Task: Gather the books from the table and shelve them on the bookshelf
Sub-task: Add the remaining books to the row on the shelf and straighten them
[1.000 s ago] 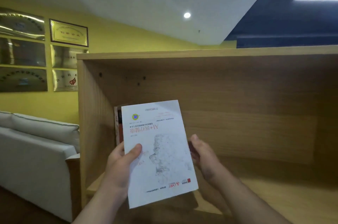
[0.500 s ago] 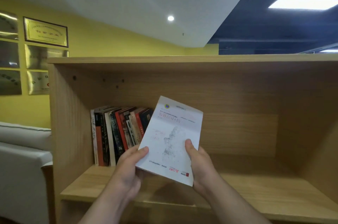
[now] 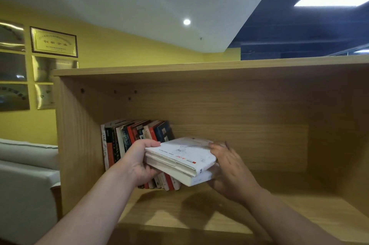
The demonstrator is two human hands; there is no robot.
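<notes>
two white books at the shelf mouth

the left hand gripped the two white books by their left edge, lying nearly flat inside the bookshelf. the right hand cupped their right end, fingers loosely spread. they hung just beside the leaning row of books. best to turn them upright, spines outward, and press them against that row.

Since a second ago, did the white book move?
Yes. The white book has tipped from upright and facing the camera to nearly flat, and gone in toward the row of books on the bookshelf, held in both hands.
</notes>
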